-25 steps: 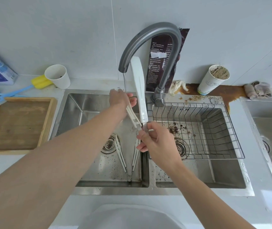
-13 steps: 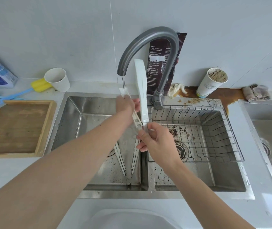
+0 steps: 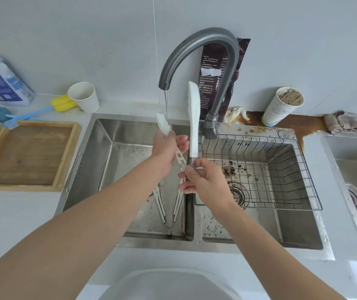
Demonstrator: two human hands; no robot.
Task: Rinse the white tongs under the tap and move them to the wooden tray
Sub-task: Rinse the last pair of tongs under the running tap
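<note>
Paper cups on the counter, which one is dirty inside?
The paper cup right of the tap, by the brown spill: brown-coated inside. The left cup looks white.

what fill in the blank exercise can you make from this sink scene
1. The left hand and right hand hold the white tongs with their tips pointing ____.
2. Water from the tap falls on the tongs arm gripped by the ____ hand.
3. The wire basket sits in the ____ basin of the double sink.
4. The wooden tray lies on the counter to the ____ of the double sink.
Missing words: up; left; right; left.
</note>
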